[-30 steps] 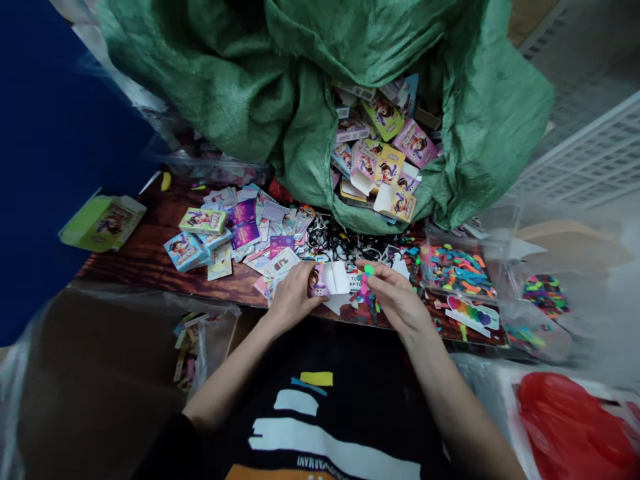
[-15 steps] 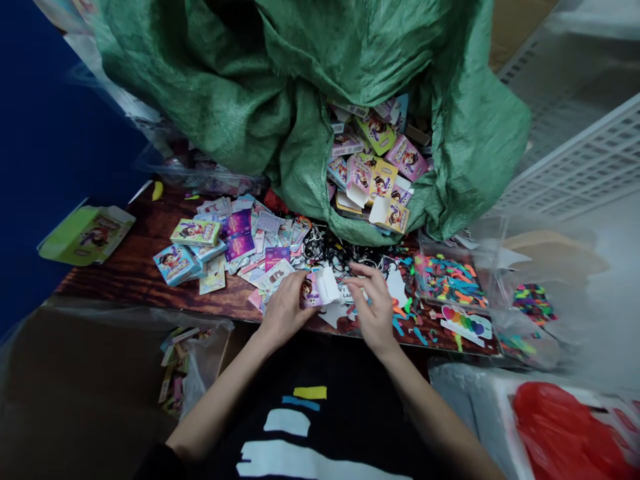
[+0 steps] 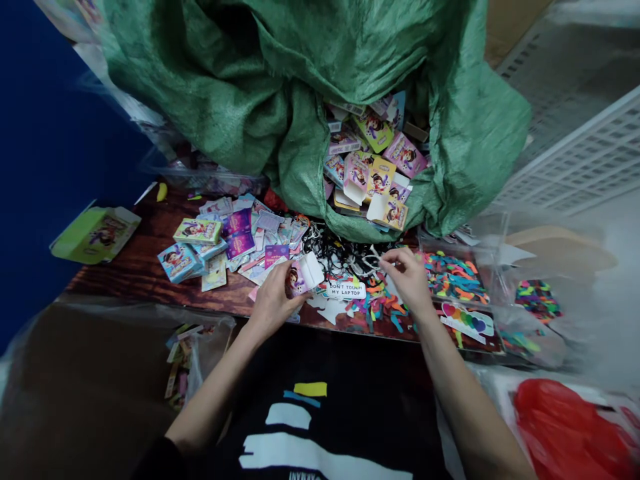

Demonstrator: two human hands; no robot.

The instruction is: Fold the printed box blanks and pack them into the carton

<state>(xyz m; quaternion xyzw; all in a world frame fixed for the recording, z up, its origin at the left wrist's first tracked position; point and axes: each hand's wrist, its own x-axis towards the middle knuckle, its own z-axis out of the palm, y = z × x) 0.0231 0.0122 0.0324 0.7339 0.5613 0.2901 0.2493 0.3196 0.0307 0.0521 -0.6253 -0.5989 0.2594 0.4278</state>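
Observation:
My left hand (image 3: 270, 303) is closed around a small pink and purple cardboard box (image 3: 304, 275), its white end flap standing open toward the right. In my right hand (image 3: 411, 279), thumb and fingertips pinch a thin white cord (image 3: 371, 257) just above a tangle of black and white cords (image 3: 340, 255). Between the hands lies a white sticker (image 3: 346, 290) reading "DON'T TOUCH MY LAPTOP". Small colourful strips (image 3: 377, 310) are scattered below the right hand. Loose cards (image 3: 267, 220) are heaped behind the left hand.
A big green sack (image 3: 210, 100) bulges over the back of the wooden table (image 3: 145, 280), its mouth showing many small boxes (image 3: 380, 177). Closed boxes (image 3: 197, 231) stand left. A clear tray of colourful strips (image 3: 457, 277) sits right. A carton (image 3: 90, 380) is below left.
My right hand has moved right, away from the box, and now pinches a white cord. My left hand has shifted slightly left and up with the box. The laptop sticker is uncovered.

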